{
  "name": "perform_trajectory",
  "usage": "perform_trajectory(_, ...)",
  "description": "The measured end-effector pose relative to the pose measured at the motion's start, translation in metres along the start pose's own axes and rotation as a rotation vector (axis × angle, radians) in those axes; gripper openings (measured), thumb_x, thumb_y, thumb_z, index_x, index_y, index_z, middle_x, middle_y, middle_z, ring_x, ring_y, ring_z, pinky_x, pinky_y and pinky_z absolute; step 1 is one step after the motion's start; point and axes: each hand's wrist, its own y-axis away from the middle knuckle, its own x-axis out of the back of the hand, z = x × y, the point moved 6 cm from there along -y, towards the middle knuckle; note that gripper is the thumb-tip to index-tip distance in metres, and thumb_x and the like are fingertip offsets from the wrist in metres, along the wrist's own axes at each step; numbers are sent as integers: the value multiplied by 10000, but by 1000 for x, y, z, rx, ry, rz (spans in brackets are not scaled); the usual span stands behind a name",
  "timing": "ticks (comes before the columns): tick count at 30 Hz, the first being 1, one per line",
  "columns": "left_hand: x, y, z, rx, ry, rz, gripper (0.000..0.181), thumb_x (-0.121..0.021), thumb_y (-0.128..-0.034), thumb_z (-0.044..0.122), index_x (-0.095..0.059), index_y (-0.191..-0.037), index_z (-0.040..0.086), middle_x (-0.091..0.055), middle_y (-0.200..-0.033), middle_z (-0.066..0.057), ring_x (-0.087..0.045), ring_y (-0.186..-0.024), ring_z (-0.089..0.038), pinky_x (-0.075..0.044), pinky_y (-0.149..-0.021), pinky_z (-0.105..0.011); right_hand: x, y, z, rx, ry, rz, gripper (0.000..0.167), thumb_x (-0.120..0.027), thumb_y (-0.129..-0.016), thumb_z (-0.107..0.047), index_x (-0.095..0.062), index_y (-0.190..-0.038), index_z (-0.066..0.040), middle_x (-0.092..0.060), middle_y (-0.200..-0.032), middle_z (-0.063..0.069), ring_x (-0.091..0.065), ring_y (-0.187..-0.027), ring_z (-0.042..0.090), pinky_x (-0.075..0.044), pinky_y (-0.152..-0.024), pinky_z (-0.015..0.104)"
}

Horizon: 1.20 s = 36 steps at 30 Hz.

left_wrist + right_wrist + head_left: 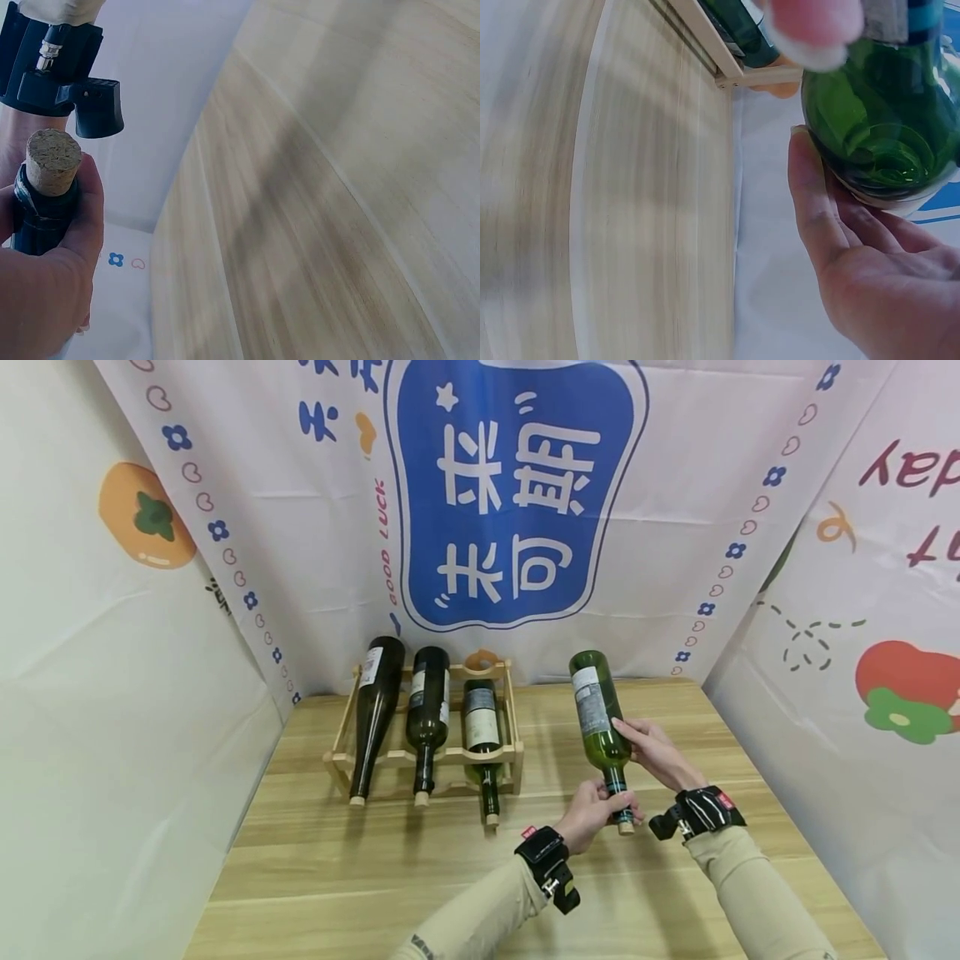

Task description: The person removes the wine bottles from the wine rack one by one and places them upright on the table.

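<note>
Pale slatted wooden rack (393, 760) on wood-grain table (337, 877), cradling three dark corked glass bottles (428, 722); left hand (588, 817) closed around neck of translucent green corked glass bottle (595, 703), held above table right of rack; right hand (660, 753) partly curled, cupping its body.

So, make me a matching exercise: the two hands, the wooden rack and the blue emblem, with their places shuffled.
Things:
1. left hand
2. right hand
3. wooden rack
4. blue emblem

Places:
A. on the table
B. on the held bottle, at its wide body
C. on the back cloth
D. on the held bottle, near its cork

Pairs: 1-D, 2-B, 3-A, 4-C
</note>
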Motion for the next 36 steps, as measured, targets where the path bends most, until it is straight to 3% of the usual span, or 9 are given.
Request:
perform_trajectory(10, -4, -3, -3, 5, -6, 4, 145, -587, -937, 33, -551, -1067, -22, -608, -1069, -397, -718, -816, -269, -572, -862, -463, 8, 2, 3, -24, 0, 45, 357, -431, -1039, -301, -513, -1255, -29, -686, -1017, -55, -669, -898, 81, -542, -833, 244)
perform_trajectory(18, -8, -3, -4, 6, -2, 3, 135, -592, -934, 31, -555, -1054, -18, -639, -1023, -353, -706, -764, -198, -599, -802, -392, 11, 5, 4, -28, 0, 38, 486, -421, -1043, -291, -404, -1359, 78, -689, -1018, -60, -672, -904, 78, -545, -839, 243)
perform_trajectory(21, -9, -3, -3, 11, -3, 3, 144, -595, -934, 39, -557, -1059, -22, -668, -961, -297, -710, -771, -200, -604, -780, -362, 12, 6, 5, -32, 8, 34, 513, -417, -1044, -298, -377, -1376, 90, -682, -1027, -61, -669, -910, 75, -543, -841, 239)
perform_trajectory(25, -11, -2, -4, 21, -2, 5, 159, -605, -932, 55, -563, -1063, -25, -692, -848, -124, -719, -787, -217, -604, -776, -356, 14, 10, 4, -42, 19, 41, 517, -427, -1038, -320, -395, -1376, 70, -680, -1030, -52, -668, -903, 84, -544, -831, 251)
perform_trajectory(27, -13, -2, -5, 22, -6, 3, 194, -602, -936, 60, -555, -1092, -46, -693, -882, -192, -721, -791, -215, -604, -776, -357, 14, 11, 4, -44, 35, 43, 536, -430, -1037, -330, -386, -1389, 71, -677, -1030, -58, -664, -908, 86, -539, -833, 259)
perform_trajectory(32, -14, -1, -6, 22, 3, -26, 171, -577, -952, 61, -555, -1093, -33, -598, -1108, -400, -703, -740, -151, -605, -759, -328, 16, 15, 4, -52, 141, 79, 610, -420, -1029, -400, -373, -1404, 79, -673, -1019, -51, -652, -903, 88, -527, -840, 274)
perform_trajectory(36, -16, -2, 0, -6, 14, -79, 127, -552, -973, 93, -593, -1022, -17, -655, -1016, -348, -696, -714, -114, -597, -711, -264, 16, 21, -2, 21, 335, 165, 624, -312, -1042, -459, -464, -1332, 72, -657, -1078, 140, -649, -928, 188, -536, -853, 350)
